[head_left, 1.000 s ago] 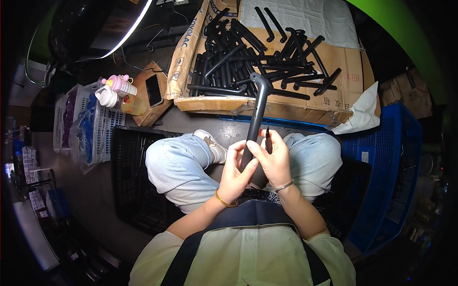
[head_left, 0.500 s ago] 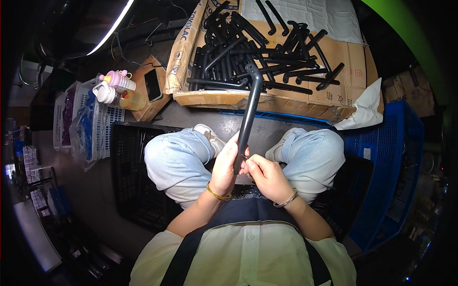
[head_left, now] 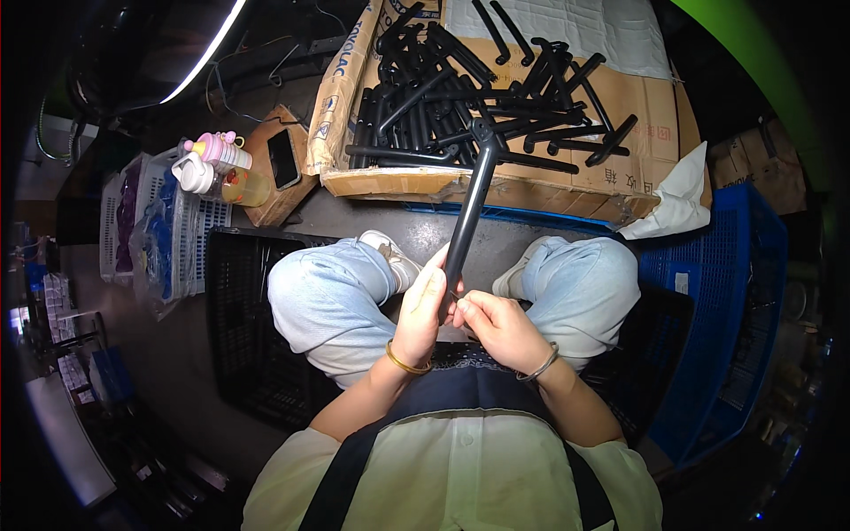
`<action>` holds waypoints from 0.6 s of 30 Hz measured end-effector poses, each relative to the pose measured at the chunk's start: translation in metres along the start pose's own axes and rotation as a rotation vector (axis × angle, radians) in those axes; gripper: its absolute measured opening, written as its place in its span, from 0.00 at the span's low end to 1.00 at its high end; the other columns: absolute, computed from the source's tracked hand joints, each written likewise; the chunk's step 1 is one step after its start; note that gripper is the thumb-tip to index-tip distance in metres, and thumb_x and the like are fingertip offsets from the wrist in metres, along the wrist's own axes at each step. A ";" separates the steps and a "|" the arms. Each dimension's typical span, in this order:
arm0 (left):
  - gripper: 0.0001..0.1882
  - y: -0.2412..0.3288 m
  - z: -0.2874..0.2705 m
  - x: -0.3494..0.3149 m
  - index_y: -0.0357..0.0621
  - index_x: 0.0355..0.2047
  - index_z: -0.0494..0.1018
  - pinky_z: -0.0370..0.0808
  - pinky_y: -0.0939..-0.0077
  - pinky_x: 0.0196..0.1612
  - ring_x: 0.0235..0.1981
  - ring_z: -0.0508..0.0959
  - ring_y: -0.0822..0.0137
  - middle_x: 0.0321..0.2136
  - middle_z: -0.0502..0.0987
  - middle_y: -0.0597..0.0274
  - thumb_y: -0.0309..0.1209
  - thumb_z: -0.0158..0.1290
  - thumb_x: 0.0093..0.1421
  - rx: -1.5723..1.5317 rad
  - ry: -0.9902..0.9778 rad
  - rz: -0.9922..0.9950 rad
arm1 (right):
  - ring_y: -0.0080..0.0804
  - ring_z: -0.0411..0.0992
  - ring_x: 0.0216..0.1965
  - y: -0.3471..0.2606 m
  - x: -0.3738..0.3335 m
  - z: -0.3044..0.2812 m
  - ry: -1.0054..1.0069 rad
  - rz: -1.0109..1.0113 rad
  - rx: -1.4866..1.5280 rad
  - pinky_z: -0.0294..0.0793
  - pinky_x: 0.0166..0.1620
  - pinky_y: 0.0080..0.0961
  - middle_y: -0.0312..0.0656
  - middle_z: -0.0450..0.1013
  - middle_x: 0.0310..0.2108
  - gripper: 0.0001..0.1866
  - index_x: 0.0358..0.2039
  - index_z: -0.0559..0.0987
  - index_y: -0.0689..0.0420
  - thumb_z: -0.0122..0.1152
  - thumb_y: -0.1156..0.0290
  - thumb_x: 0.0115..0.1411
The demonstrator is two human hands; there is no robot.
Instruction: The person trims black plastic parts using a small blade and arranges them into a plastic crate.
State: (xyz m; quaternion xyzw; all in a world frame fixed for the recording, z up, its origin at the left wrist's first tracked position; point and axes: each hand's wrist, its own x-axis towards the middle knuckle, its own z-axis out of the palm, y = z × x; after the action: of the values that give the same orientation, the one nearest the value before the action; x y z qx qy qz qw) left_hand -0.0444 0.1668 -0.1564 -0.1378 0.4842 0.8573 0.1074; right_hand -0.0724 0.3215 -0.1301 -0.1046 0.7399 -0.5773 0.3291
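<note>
My left hand (head_left: 422,311) is wrapped round the lower end of a long black tube (head_left: 471,205) with a rounded, angled head at its far end. The tube slants up and slightly right, toward the cardboard. Beside its lower end, my right hand (head_left: 500,326) is closed in a pinch of thumb and fingers. Whatever the pinch holds is too small to make out. Beyond the hands, a heap of similar black tubes (head_left: 416,111) lies on the cardboard (head_left: 540,193), several of them crossing one another.
A blue crate (head_left: 708,310) stands to my right, a black crate (head_left: 257,310) to my left. Farther left are a wooden board (head_left: 297,146) with a phone (head_left: 283,159), drink bottles (head_left: 199,173) and a white basket (head_left: 190,265). A white sheet (head_left: 677,199) hangs off the cardboard's right corner.
The tube's far end has swung slightly to the right. My right hand has shifted a little right and down, still pinching beside the tube.
</note>
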 end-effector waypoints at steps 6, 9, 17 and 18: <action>0.27 -0.010 0.003 0.001 0.40 0.66 0.57 0.60 0.90 0.24 0.23 0.65 0.83 0.33 0.69 0.69 0.42 0.40 0.72 0.067 0.076 0.060 | 0.19 0.65 0.21 0.008 0.001 0.010 0.097 -0.069 0.011 0.67 0.28 0.22 0.34 0.70 0.20 0.16 0.29 0.76 0.62 0.46 0.67 0.70; 0.27 -0.013 0.003 0.001 0.39 0.66 0.56 0.61 0.89 0.24 0.24 0.65 0.82 0.34 0.68 0.68 0.40 0.39 0.72 0.046 0.090 0.048 | 0.20 0.65 0.21 0.001 0.000 0.012 0.136 -0.039 -0.036 0.68 0.29 0.22 0.35 0.70 0.19 0.16 0.29 0.76 0.62 0.46 0.67 0.70; 0.26 -0.003 0.000 -0.007 0.41 0.64 0.55 0.64 0.86 0.24 0.25 0.65 0.79 0.34 0.67 0.68 0.38 0.43 0.71 -0.239 0.012 -0.097 | 0.16 0.63 0.27 0.008 0.021 -0.026 0.528 -0.114 0.173 0.65 0.32 0.18 0.31 0.67 0.24 0.12 0.34 0.75 0.59 0.49 0.65 0.70; 0.27 -0.002 -0.003 -0.012 0.42 0.66 0.53 0.64 0.86 0.25 0.25 0.64 0.79 0.35 0.66 0.67 0.36 0.43 0.70 -0.178 -0.031 -0.131 | 0.16 0.64 0.28 -0.001 0.029 -0.035 0.600 -0.149 0.156 0.67 0.34 0.18 0.32 0.70 0.26 0.12 0.39 0.76 0.61 0.50 0.64 0.70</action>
State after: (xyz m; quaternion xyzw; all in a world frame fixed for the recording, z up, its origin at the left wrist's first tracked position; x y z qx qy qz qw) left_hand -0.0324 0.1646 -0.1549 -0.1647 0.3945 0.8901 0.1581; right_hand -0.1159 0.3332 -0.1356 0.0423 0.7477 -0.6599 0.0600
